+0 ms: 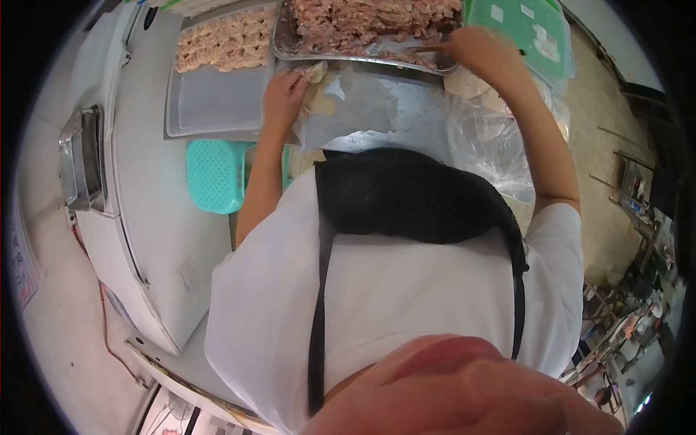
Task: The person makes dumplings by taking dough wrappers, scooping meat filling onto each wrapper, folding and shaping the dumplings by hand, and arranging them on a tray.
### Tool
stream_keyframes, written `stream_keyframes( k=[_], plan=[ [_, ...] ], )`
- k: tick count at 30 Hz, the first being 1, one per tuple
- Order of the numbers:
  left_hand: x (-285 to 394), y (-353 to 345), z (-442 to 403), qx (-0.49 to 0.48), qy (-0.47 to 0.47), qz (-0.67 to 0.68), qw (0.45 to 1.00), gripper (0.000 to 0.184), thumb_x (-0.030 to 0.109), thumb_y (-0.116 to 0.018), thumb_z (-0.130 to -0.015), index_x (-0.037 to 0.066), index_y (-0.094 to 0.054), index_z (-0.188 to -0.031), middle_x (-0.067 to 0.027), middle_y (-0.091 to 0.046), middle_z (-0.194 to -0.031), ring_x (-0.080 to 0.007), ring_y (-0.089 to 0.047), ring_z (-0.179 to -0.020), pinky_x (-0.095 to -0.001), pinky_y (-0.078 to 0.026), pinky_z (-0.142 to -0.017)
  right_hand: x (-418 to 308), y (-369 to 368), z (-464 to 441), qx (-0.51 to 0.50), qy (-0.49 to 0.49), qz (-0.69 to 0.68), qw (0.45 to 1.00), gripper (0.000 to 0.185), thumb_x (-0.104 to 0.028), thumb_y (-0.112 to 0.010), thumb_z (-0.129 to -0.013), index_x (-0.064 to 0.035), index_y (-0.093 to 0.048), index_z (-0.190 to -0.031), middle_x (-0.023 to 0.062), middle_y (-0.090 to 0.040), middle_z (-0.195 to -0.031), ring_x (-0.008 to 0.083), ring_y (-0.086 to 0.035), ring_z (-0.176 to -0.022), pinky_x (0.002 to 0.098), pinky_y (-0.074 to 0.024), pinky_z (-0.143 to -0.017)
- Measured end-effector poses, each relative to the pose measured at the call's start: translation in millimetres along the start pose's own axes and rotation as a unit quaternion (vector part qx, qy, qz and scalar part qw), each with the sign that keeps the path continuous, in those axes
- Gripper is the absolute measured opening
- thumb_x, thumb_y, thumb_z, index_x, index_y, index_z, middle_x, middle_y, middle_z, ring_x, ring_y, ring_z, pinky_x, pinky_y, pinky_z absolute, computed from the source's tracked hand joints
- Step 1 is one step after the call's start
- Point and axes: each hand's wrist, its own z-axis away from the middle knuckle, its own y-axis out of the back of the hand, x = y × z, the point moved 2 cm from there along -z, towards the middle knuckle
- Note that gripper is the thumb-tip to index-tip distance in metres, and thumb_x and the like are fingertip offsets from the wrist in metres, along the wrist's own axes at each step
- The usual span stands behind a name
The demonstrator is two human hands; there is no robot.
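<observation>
My left hand (285,93) is closed, its fingertips pinching a small pale dough wrapper (317,71) just in front of the metal tray. More pale wrappers (320,103) lie on the worktop below it. My right hand (480,52), slightly blurred, grips the brown handle of a spatula (429,49) at the right end of the tray. Its flat blade rests in the minced meat (370,25) near the front rim. That meat fills much of the metal tray (348,59). Left of my left hand, rows of filled dumplings (226,40) sit in a shallow plastic tray (217,101).
A clear plastic bag (496,148) and pale wrappers (471,88) lie at the right of the metal worktop (413,109). Green lids (525,36) stand beyond my right hand. A turquoise stool (215,177) is under the left side, near a white freezer (156,188).
</observation>
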Motion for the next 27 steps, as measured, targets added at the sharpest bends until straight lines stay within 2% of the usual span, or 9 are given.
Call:
stream_keyframes(
  k=[5,8,11,14,18,21,23,25,27],
  plan=[
    [25,43,-5,0.010,-0.025,0.139,0.990,0.023,0.019,-0.057,-0.091,-0.001,-0.065,-0.098,-0.0150,-0.064,-0.104,-0.0270,-0.063,-0.093,-0.0358,-0.049,-0.078,-38,-30,3,-0.020,0.018,0.035,0.999,0.026,-0.020,-0.052,-0.088,-0.0020,-0.063,-0.074,0.0159,-0.063,-0.075,0.0333,-0.063,-0.075,0.0422,-0.0510,-0.066],
    [11,48,-22,0.007,0.148,0.534,0.833,0.032,0.020,-0.054,-0.093,-0.004,-0.056,-0.115,-0.0165,-0.060,-0.114,-0.0278,-0.062,-0.095,-0.0385,-0.050,-0.082,-62,-41,-20,-0.089,-0.068,-0.023,0.993,0.028,-0.021,-0.051,-0.090,-0.0017,-0.063,-0.075,0.0170,-0.065,-0.081,0.0352,-0.063,-0.076,0.0445,-0.0500,-0.068],
    [25,67,-50,-0.124,0.108,0.783,0.599,0.040,0.018,-0.053,-0.093,-0.006,-0.046,-0.123,-0.0197,-0.055,-0.121,-0.0325,-0.061,-0.102,-0.0440,-0.051,-0.087,-44,-52,-22,-0.034,-0.127,-0.284,0.950,0.030,-0.029,-0.055,-0.092,-0.0029,-0.068,-0.091,0.0100,-0.061,-0.069,0.0225,-0.059,-0.064,0.0369,-0.0458,-0.060],
    [26,70,-73,-0.162,0.041,0.673,0.721,0.043,0.021,-0.053,-0.093,-0.005,-0.044,-0.125,-0.0201,-0.056,-0.119,-0.0353,-0.060,-0.104,-0.0490,-0.051,-0.090,-50,-34,-29,-0.019,-0.229,-0.458,0.859,0.032,-0.034,-0.055,-0.094,-0.0052,-0.070,-0.097,-0.0016,-0.047,-0.059,0.0071,-0.043,-0.054,0.0240,-0.0357,-0.051],
    [63,91,-78,-0.326,0.068,0.796,0.505,0.039,0.039,-0.058,-0.090,0.005,-0.063,-0.107,-0.0121,-0.065,-0.104,-0.0207,-0.062,-0.091,-0.0320,-0.049,-0.082,-63,-20,-33,0.067,-0.259,-0.584,0.766,0.034,-0.034,-0.054,-0.095,-0.0051,-0.071,-0.094,-0.0066,-0.037,-0.056,0.0029,-0.032,-0.050,0.0203,-0.0268,-0.046],
    [23,52,-123,-0.295,-0.050,0.539,0.788,0.041,0.039,-0.047,-0.095,0.005,-0.060,-0.113,-0.0117,-0.064,-0.106,-0.0193,-0.062,-0.091,-0.0318,-0.049,-0.081,-67,-18,-34,0.084,-0.274,-0.577,0.765,0.033,-0.035,-0.054,-0.094,-0.0061,-0.071,-0.097,-0.0065,-0.038,-0.056,0.0029,-0.033,-0.050,0.0203,-0.0264,-0.046],
    [11,48,-134,-0.212,0.035,0.404,0.889,0.039,0.035,-0.047,-0.096,0.004,-0.058,-0.116,-0.0097,-0.064,-0.107,-0.0172,-0.062,-0.090,-0.0293,-0.048,-0.080,-73,-15,-33,0.083,-0.298,-0.578,0.755,0.033,-0.036,-0.054,-0.094,-0.0066,-0.070,-0.100,-0.0066,-0.038,-0.056,0.0024,-0.032,-0.050,0.0200,-0.0251,-0.046],
    [20,41,-133,-0.122,0.076,0.572,0.808,0.035,0.032,-0.047,-0.096,0.005,-0.056,-0.116,-0.0022,-0.063,-0.096,-0.0100,-0.059,-0.084,-0.0223,-0.046,-0.074,-76,-11,-29,0.085,-0.302,-0.598,0.737,0.034,-0.037,-0.054,-0.094,-0.0069,-0.070,-0.100,-0.0064,-0.038,-0.056,0.0023,-0.031,-0.050,0.0199,-0.0236,-0.046],
    [40,48,-131,-0.172,-0.019,0.458,0.872,0.032,0.030,-0.049,-0.096,0.004,-0.057,-0.112,-0.0012,-0.062,-0.094,-0.0101,-0.059,-0.084,-0.0219,-0.046,-0.074,-79,-8,-25,0.089,-0.303,-0.608,0.728,0.035,-0.038,-0.054,-0.094,-0.0070,-0.070,-0.101,-0.0062,-0.038,-0.056,0.0022,-0.030,-0.049,0.0200,-0.0223,-0.045]
  ],
)
